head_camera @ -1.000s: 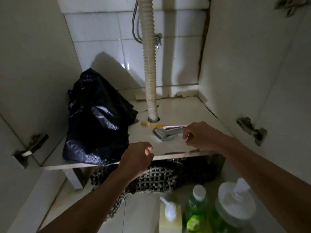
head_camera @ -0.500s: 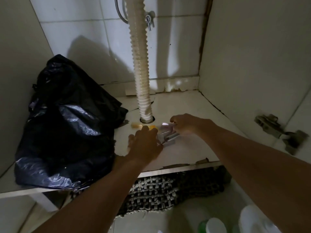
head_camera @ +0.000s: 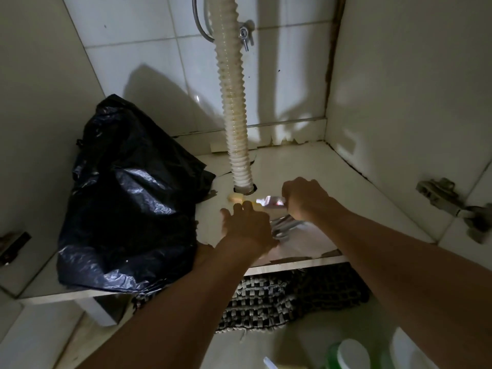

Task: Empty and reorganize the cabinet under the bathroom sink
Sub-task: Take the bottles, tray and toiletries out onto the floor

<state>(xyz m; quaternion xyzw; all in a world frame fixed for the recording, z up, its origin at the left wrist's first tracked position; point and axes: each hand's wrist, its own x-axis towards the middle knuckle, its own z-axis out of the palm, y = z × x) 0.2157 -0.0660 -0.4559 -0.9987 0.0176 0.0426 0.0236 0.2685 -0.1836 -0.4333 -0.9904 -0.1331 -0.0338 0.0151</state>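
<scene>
On the cabinet floor (head_camera: 306,161), just in front of the drain hose, lies a small yellow item (head_camera: 235,197). My left hand (head_camera: 247,226) reaches over it with fingers stretched out, fingertips at its near end. My right hand (head_camera: 306,198) is curled round a shiny silvery packet (head_camera: 271,202) that lies to the right of the yellow item. A chrome metal fitting (head_camera: 286,227) lies on the floor between my two wrists, partly hidden. A crumpled black plastic bag (head_camera: 133,198) fills the left half of the cabinet.
A ribbed white drain hose (head_camera: 234,102) drops through a hole mid-floor, with a valve (head_camera: 245,34) on the tiled wall. Door hinges stick out at right (head_camera: 442,195) and left (head_camera: 13,243). A woven mat (head_camera: 279,296) lies under the cabinet edge. Bottles (head_camera: 346,352) stand at bottom right.
Both hands have moved deeper into the cabinet toward the hose. The left hand opened and reached the yellow item. The view has moved closer.
</scene>
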